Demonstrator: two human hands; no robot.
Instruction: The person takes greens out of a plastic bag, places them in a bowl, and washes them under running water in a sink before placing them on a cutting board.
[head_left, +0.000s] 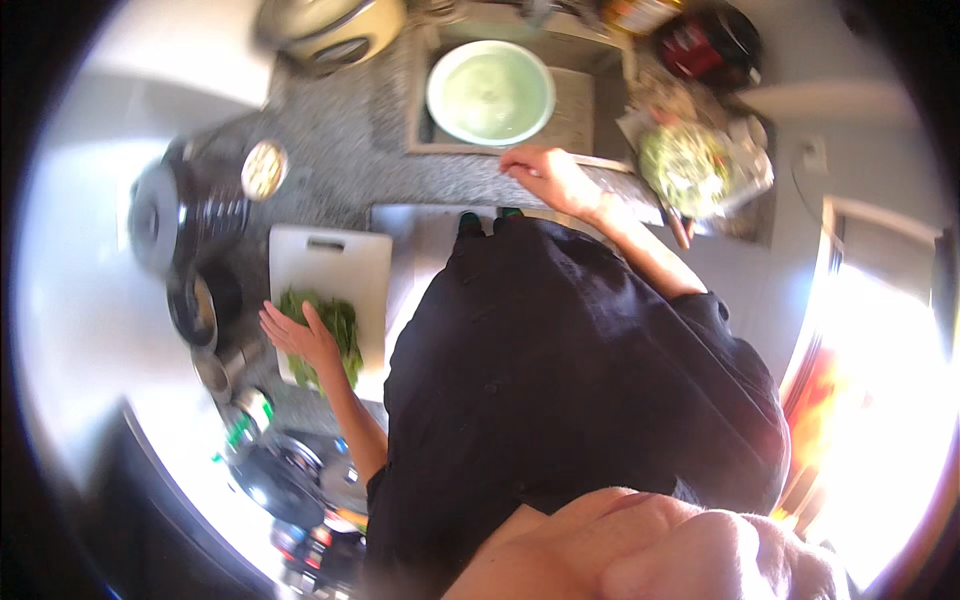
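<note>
My left hand is spread over a pile of leafy greens, its thumb apart from the fingers. Whether it touches the leaves is hard to tell. The greens lie on a white cutting board with a handle slot at its far end. My right hand hovers by the front edge of the sink, fingers loosely bent, with nothing visible in it. Inside the sink, just beyond that hand, sits a pale round basin that seems to hold water.
Left of the board are a small bowl of pale pieces, a dark appliance and a dark pot. A pan is lower left. Right of the sink lie cut greens and a wooden-handled utensil.
</note>
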